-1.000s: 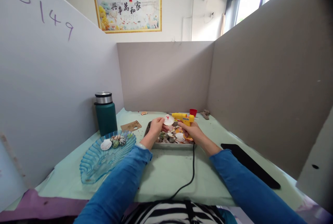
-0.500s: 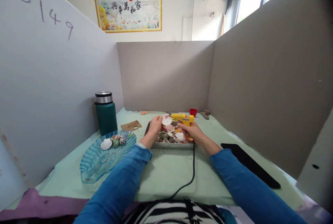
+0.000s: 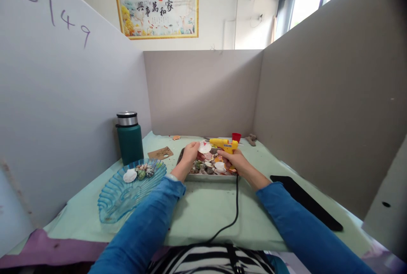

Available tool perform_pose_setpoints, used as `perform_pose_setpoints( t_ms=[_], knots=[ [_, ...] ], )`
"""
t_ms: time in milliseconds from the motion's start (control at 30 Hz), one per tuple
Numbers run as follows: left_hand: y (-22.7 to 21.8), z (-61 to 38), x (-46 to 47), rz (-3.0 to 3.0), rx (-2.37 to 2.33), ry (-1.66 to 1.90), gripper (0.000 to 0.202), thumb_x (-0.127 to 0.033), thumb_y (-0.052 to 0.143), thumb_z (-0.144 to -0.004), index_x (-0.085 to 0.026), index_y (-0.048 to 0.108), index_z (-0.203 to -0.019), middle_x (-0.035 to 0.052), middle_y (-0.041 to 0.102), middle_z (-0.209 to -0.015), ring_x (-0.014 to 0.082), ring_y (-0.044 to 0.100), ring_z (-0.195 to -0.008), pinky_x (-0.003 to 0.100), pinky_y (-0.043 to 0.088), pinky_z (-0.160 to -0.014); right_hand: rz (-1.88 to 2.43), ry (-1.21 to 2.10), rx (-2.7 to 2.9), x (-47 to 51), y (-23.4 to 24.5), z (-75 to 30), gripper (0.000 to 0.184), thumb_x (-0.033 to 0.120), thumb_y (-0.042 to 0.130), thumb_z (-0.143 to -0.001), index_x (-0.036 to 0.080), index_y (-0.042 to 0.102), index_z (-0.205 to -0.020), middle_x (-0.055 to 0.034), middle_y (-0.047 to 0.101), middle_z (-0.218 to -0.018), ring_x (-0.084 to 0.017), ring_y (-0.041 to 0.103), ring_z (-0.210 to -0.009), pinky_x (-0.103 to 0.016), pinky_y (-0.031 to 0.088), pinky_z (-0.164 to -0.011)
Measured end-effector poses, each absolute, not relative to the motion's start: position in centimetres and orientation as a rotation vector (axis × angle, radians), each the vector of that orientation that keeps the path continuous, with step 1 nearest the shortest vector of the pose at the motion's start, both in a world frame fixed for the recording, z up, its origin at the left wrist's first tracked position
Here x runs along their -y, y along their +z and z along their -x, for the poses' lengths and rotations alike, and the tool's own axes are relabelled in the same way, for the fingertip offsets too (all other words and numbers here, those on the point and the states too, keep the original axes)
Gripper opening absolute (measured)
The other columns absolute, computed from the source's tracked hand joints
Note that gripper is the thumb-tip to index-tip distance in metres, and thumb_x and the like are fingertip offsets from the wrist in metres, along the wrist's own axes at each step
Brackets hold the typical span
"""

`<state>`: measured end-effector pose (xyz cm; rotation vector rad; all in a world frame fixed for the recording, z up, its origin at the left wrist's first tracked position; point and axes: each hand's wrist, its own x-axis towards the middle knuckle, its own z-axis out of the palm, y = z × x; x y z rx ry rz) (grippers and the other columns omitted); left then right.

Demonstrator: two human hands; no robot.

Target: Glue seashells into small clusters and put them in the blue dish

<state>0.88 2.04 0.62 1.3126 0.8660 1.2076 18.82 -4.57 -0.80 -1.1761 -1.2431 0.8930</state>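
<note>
Pinched in my left hand (image 3: 190, 154) is a white seashell (image 3: 205, 147) with a small red mark on it. My right hand (image 3: 235, 160) is wrapped round the grip of a yellow glue gun (image 3: 221, 143), whose nozzle points left at the shell. Both hands are above a metal tray (image 3: 211, 178) filled with mixed seashells (image 3: 220, 166). From the gun a black cord (image 3: 237, 206) runs down over the table's front edge. Whether the nozzle touches the shell, I cannot tell.
A blue glass shell-shaped dish (image 3: 117, 199) with several shells stands left, in front of a green bottle (image 3: 130, 142). Brown cardboard (image 3: 160, 153) lies behind it. A red cup (image 3: 236, 137) and driftwood (image 3: 251, 139) are at the back; a black mat (image 3: 305, 202) lies right. Partitions enclose the table.
The shell in my left hand has shifted very slightly right, its face tilted a little differently. My right hand and the glue gun are almost where they were.
</note>
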Motion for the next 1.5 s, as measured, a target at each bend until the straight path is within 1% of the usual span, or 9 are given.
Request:
perform_pose_setpoints(
  t_ms=[233,433,600,733,867,1000,1267,1400,1500],
  knots=[
    [0.57,-0.60,-1.96,-1.324,-0.726,1.110,0.031,-0.045,0.063,-0.085,-0.016,0.055,-0.082,0.0007,0.060,-0.048,0.0129,0.057,-0.039,0.023,0.047,-0.047,1.147,0.901,1.231,4.45,-0.85,-18.90,0.044,0.052,0.078,-0.066,0.022,0.047,-0.056,0.0041,0.042,-0.042,-0.008,0.035,-0.039,-0.023,0.028,-0.035],
    [0.47,-0.55,-1.89,-1.339,-0.659,1.092,0.031,-0.044,0.067,-0.084,-0.015,0.055,-0.086,0.0021,0.061,-0.049,0.0138,0.058,-0.042,0.024,0.049,-0.050,1.147,0.969,1.216,4.64,-0.76,-18.93,0.045,0.053,0.077,-0.066,0.023,0.046,-0.055,0.0048,0.040,-0.042,-0.008,0.032,-0.037,-0.022,0.023,-0.032],
    [0.41,-0.58,-2.02,-1.327,-0.709,1.151,0.034,-0.042,0.072,-0.079,-0.013,0.057,-0.087,0.0014,0.062,-0.052,0.0129,0.059,-0.042,0.024,0.050,-0.051,1.135,0.985,1.217,4.53,-0.74,-18.95,0.045,0.052,0.077,-0.066,0.023,0.045,-0.056,0.0053,0.041,-0.041,-0.008,0.033,-0.037,-0.022,0.027,-0.033],
    [0.49,-0.52,-2.05,-1.320,-0.721,1.213,0.028,-0.038,0.068,-0.081,-0.013,0.058,-0.088,-0.0004,0.061,-0.052,0.0117,0.056,-0.041,0.022,0.048,-0.048,1.150,0.937,1.248,4.49,-0.76,-18.94,0.043,0.052,0.076,-0.067,0.021,0.048,-0.057,0.0061,0.041,-0.040,-0.007,0.034,-0.037,-0.021,0.026,-0.035],
    [0.55,-0.39,-2.09,-1.320,-0.737,1.259,0.026,-0.039,0.065,-0.082,-0.014,0.058,-0.084,-0.0023,0.056,-0.049,0.0111,0.054,-0.040,0.022,0.047,-0.046,1.171,0.949,1.251,4.61,-0.77,-18.93,0.042,0.051,0.075,-0.069,0.020,0.049,-0.056,0.0065,0.041,-0.039,-0.006,0.034,-0.035,-0.021,0.025,-0.034],
    [0.62,-0.44,-2.17,-1.287,-0.753,1.268,0.027,-0.039,0.066,-0.080,-0.016,0.055,-0.078,-0.0027,0.057,-0.054,0.0094,0.050,-0.039,0.022,0.045,-0.043,1.176,0.969,1.254,4.64,-0.80,-18.94,0.042,0.051,0.074,-0.070,0.020,0.048,-0.055,0.0074,0.040,-0.038,-0.006,0.033,-0.032,-0.021,0.024,-0.033],
    [0.59,-0.63,-2.26,-1.271,-0.759,1.256,0.023,-0.035,0.064,-0.081,-0.015,0.055,-0.073,-0.0013,0.056,-0.056,0.0090,0.048,-0.040,0.023,0.045,-0.043,1.153,0.992,1.235,4.41,-1.01,-19.02,0.039,0.050,0.076,-0.070,0.020,0.052,-0.061,0.0072,0.044,-0.041,-0.006,0.033,-0.032,-0.021,0.023,-0.031],
    [0.70,-0.60,-2.25,-1.249,-0.765,1.285,0.021,-0.032,0.061,-0.083,-0.016,0.053,-0.073,-0.0024,0.055,-0.054,0.0093,0.047,-0.038,0.023,0.044,-0.042,1.164,1.002,1.256,4.52,-0.91,-18.98,0.038,0.048,0.076,-0.071,0.021,0.053,-0.058,0.0064,0.042,-0.038,-0.006,0.033,-0.031,-0.021,0.024,-0.030],
    [0.83,-0.56,-2.22,-1.239,-0.782,1.307,0.020,-0.032,0.062,-0.083,-0.015,0.054,-0.074,-0.0033,0.055,-0.053,0.0086,0.046,-0.036,0.022,0.042,-0.041,1.185,1.010,1.270,4.56,-0.87,-18.99,0.043,0.048,0.075,-0.073,0.021,0.048,-0.052,0.0055,0.040,-0.036,-0.006,0.030,-0.030,-0.021,0.021,-0.029]
  ],
)
